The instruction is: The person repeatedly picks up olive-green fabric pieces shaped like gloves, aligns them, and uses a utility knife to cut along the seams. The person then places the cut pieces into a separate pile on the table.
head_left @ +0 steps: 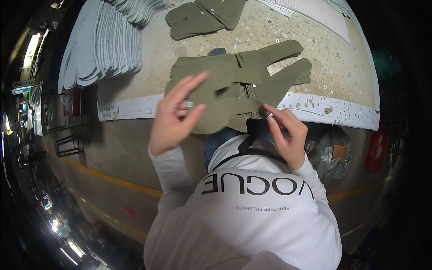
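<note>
Olive-green cut fabric pieces [216, 103] lie in an overlapping stack at the table's near edge, their lower part hanging over it. Long strips of the same cloth [281, 52] reach out to the right. My left hand [177, 114] is over the stack's left side, fingers spread and slightly blurred. A small white bit shows between its thumb and fingers; whether it touches the hand, I cannot tell. At the stack's right edge, my right hand [288, 132] pinches a small white tag [270, 115] between thumb and forefinger, close to the cloth.
A tall row of pale grey-blue fabric pieces [119, 42] stands at the table's left. More olive pieces [198, 22] lie farther back. Tiny tags litter the tabletop [333, 67]. A clear plastic bag [337, 155] is below on the right, and a stool [69, 146] on the left.
</note>
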The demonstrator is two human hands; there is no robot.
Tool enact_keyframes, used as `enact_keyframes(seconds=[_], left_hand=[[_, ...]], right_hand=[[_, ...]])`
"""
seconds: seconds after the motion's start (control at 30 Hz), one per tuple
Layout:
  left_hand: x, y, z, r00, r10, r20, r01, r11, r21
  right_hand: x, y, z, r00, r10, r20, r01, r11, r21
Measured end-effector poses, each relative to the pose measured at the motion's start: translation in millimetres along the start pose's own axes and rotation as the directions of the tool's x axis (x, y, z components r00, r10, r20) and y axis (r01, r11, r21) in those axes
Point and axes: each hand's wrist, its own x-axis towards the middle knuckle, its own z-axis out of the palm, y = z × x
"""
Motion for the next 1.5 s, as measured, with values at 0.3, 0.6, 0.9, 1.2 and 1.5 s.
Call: enact_keyframes(seconds=[0.3,0.6,0.9,1.2,1.5], left_hand=[[-17,-49,-39,0.995,-0.069,-0.078,0.041,0.947,-0.32],[-20,-51,-40,0.991,-0.058,-0.123,0.018,0.951,-0.307],[-56,-39,-61,0.874,0.079,-0.48,-0.262,0.908,-0.326],[-79,-39,-67,0.857,0.023,-0.515,-0.24,0.902,-0.359],[-75,-25,-66,0.89,0.076,-0.45,-0.291,0.853,-0.434]], right_hand=[[-3,-7,28,0.968,0.14,0.207,-0.174,0.972,0.158],[15,-18,29,0.98,0.111,0.168,-0.147,0.965,0.218],[9,-24,27,0.927,0.19,0.322,-0.28,0.924,0.261],[19,-22,33,0.952,0.206,0.226,-0.274,0.903,0.331],[57,-21,35,0.975,-0.028,0.22,-0.042,0.951,0.306]])
